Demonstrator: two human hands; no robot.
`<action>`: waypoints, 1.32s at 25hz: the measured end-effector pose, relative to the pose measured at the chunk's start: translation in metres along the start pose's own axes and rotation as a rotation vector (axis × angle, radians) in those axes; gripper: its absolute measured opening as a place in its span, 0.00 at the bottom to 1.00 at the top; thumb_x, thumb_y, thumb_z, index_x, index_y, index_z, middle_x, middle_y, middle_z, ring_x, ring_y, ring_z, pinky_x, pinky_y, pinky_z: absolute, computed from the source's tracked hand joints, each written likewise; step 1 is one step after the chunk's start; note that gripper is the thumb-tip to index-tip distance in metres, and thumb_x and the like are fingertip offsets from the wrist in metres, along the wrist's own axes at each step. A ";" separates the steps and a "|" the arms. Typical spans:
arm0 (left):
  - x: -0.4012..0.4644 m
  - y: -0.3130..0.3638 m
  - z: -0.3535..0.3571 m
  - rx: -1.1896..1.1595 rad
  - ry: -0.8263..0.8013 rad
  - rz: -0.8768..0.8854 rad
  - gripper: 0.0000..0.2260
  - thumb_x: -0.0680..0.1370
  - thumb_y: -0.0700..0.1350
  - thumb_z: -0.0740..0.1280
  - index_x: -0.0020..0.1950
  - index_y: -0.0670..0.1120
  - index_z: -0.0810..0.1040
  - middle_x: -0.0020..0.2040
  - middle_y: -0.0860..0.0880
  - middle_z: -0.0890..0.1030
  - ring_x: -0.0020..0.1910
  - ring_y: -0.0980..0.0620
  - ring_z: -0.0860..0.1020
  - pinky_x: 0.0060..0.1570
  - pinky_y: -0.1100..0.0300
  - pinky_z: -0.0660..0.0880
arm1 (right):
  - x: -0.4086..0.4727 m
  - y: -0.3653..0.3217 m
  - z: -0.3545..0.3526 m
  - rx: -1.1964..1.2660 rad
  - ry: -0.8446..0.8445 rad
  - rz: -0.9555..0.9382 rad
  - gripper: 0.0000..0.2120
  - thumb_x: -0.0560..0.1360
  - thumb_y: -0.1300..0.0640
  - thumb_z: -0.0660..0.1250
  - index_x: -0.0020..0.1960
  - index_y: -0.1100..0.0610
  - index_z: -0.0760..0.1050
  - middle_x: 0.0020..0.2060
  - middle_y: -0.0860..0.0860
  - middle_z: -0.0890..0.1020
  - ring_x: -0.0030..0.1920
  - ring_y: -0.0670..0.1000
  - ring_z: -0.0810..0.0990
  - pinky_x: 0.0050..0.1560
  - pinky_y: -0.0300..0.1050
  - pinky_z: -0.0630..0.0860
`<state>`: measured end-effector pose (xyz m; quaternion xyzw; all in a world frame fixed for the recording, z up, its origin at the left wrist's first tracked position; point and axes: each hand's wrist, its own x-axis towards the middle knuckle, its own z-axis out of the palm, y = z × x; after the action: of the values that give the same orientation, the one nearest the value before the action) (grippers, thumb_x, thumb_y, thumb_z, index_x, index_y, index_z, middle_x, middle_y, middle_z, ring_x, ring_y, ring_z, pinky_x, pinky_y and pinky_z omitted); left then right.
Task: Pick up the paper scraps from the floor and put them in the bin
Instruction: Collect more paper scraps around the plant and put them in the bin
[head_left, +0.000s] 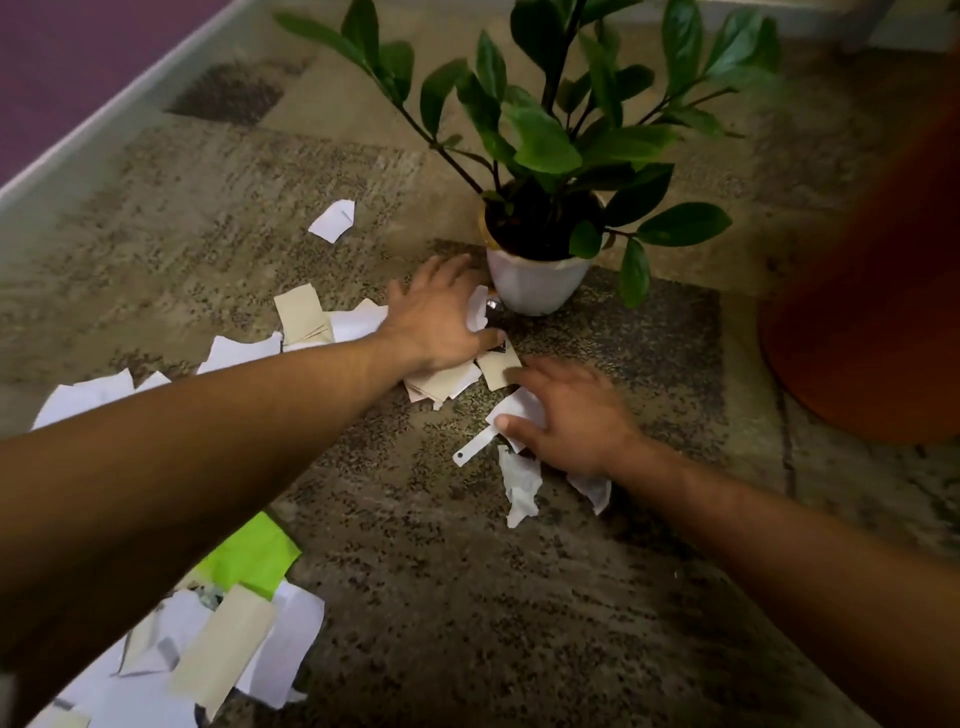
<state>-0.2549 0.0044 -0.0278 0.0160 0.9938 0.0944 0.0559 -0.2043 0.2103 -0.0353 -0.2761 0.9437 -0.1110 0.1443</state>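
Observation:
White and beige paper scraps lie scattered over the carpet. My left hand (441, 317) lies palm down with spread fingers on a small pile of scraps (447, 382) beside the plant pot. My right hand (571, 415) presses flat on white scraps (519, 410) just to the right; a crumpled white piece (521, 483) sticks out below it. One white scrap (334, 220) lies alone farther back. A bigger heap with a green sheet (254, 556) and beige strips (223, 649) lies at the lower left. No bin is clearly identifiable.
A white pot (535, 286) with a leafy green plant stands right behind my left hand. A large orange-brown rounded object (872, 312) fills the right edge. A pale skirting and purple wall (78, 67) run along the upper left.

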 end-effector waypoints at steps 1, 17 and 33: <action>0.005 0.001 0.003 0.026 -0.036 0.012 0.42 0.69 0.72 0.61 0.77 0.54 0.55 0.80 0.53 0.52 0.78 0.44 0.50 0.68 0.30 0.54 | -0.001 -0.003 0.002 -0.002 -0.019 -0.006 0.31 0.75 0.32 0.57 0.73 0.45 0.64 0.75 0.50 0.66 0.74 0.56 0.62 0.73 0.60 0.58; -0.033 0.017 0.019 0.036 -0.093 0.041 0.26 0.73 0.61 0.63 0.70 0.56 0.67 0.69 0.47 0.69 0.68 0.43 0.65 0.61 0.40 0.68 | -0.056 0.003 0.008 -0.042 -0.013 -0.153 0.21 0.76 0.43 0.63 0.67 0.48 0.72 0.71 0.51 0.70 0.71 0.55 0.66 0.70 0.52 0.62; -0.122 0.019 -0.007 0.138 -0.533 0.137 0.47 0.62 0.58 0.80 0.74 0.64 0.56 0.68 0.48 0.59 0.68 0.41 0.60 0.63 0.39 0.69 | -0.091 -0.022 0.009 -0.154 -0.075 -0.229 0.18 0.75 0.53 0.65 0.65 0.48 0.71 0.64 0.54 0.73 0.64 0.57 0.68 0.59 0.53 0.73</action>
<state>-0.1337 0.0170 -0.0041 0.1109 0.9448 0.0225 0.3074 -0.1170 0.2413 -0.0182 -0.3962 0.9057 -0.0438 0.1443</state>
